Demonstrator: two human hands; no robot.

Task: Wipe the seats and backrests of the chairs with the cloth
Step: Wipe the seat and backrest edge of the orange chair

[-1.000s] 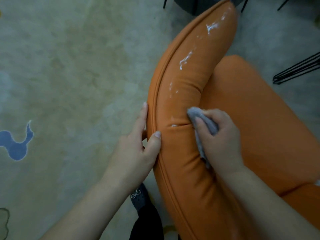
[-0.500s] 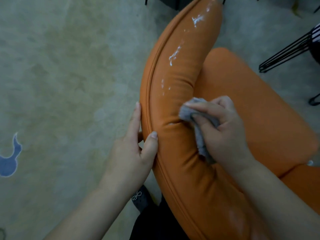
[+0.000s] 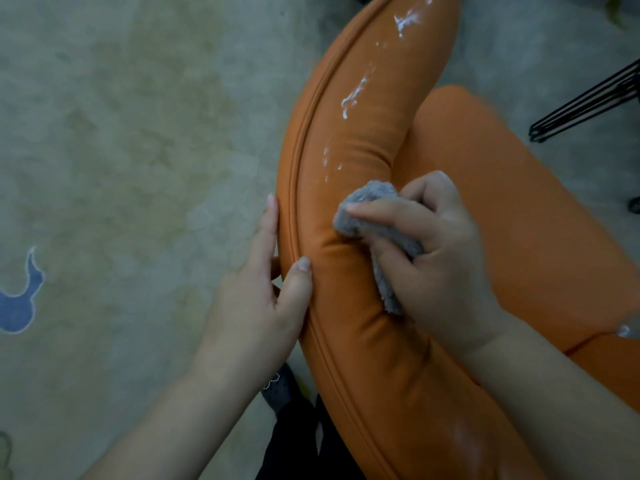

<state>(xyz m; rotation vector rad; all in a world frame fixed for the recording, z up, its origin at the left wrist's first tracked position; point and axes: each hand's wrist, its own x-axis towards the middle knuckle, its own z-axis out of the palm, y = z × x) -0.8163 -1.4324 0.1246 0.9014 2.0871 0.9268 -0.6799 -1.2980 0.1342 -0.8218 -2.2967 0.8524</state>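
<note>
An orange padded chair fills the right half of the view, its curved backrest (image 3: pixel 349 140) running from top to bottom and its seat (image 3: pixel 540 216) to the right. White smears (image 3: pixel 353 98) streak the upper part of the backrest. My right hand (image 3: pixel 440 265) grips a bunched grey cloth (image 3: pixel 367 213) and presses it on the top of the backrest, just below the lowest white specks. My left hand (image 3: pixel 263 299) holds the backrest's outer edge, thumb on the padded top and fingers down its back side.
Mottled grey-beige floor with a blue shape (image 3: pixel 20 299) lies to the left. Black wire legs of another chair (image 3: pixel 588 102) stand at the right edge. My dark clothing and a grey shoe (image 3: pixel 280 393) show below the backrest.
My right hand has slid the cloth a little leftward and up across the backrest top. My left hand keeps its hold on the edge. The view has shifted slightly.
</note>
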